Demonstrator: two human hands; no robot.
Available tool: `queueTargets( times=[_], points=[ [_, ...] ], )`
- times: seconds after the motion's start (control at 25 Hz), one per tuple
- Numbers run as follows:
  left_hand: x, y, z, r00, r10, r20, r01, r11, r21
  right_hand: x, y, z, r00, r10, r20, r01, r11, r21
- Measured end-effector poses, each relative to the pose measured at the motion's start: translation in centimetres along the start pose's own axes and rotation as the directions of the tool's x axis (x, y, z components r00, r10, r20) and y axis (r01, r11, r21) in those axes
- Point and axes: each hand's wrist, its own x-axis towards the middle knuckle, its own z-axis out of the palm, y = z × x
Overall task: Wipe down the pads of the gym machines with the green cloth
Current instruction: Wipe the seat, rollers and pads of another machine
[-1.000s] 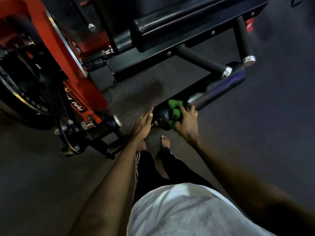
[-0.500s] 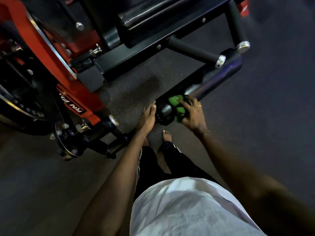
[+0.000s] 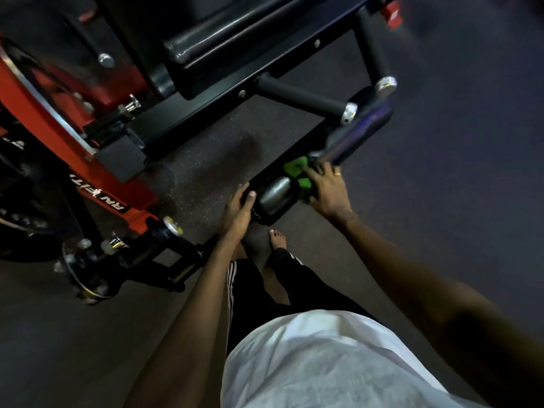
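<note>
A black cylindrical roller pad [image 3: 350, 142] runs diagonally from the centre toward the upper right, low over the floor. My right hand [image 3: 326, 189] presses the bunched green cloth [image 3: 297, 172] onto the pad, fingers curled over the cloth. My left hand [image 3: 237, 212] grips the pad's near end [image 3: 273, 198], thumb on top. The cloth is mostly hidden under my right fingers.
The red and black machine frame [image 3: 88, 160] fills the left and top. Two black foam handles [image 3: 303, 98] with chrome caps stick out above the roller. A long black seat pad [image 3: 235, 28] lies at the top. My bare feet [image 3: 276, 240] stand on dark rubber floor below the roller.
My right hand has slid the green cloth along the roller pad away from its near end. My left hand has closed round the pad's end, where its fingers lay flat before.
</note>
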Motion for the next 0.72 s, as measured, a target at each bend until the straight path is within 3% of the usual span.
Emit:
queueTargets(
  times=[0.12,0.24,0.36,0.48,0.56,0.72],
  points=[
    [-1.0,0.5,2.4,0.996,0.031,0.082,-0.063,0.905,0.421,2.3,4.0,-1.0,0.976,0.213,-0.036,-0.210,0.975,0.072],
    [-1.2,0.6,3.4,0.993,0.103,0.060,-0.119,0.835,0.537,1.7,1.3,0.3,0.950,0.300,-0.086,-0.285,0.946,0.151],
    [-0.4,0.7,3.4,0.996,0.090,0.024,-0.088,0.835,0.543,-0.8,0.1,1.1,0.988,0.148,-0.047,-0.139,0.977,0.159],
    [-0.4,1.0,3.6,0.995,0.103,-0.008,-0.082,0.838,0.539,0.7,4.8,-0.4,0.998,0.028,-0.051,-0.023,0.995,0.096],
    [0.1,1.0,3.6,0.996,0.067,-0.051,-0.033,0.868,0.495,2.5,7.5,-1.6,0.994,0.079,-0.071,-0.071,0.992,0.106],
    [2.6,0.6,3.2,0.994,0.001,-0.111,0.044,0.915,0.401,4.3,7.4,-2.0,0.950,0.293,-0.106,-0.252,0.924,0.288]
  ],
)
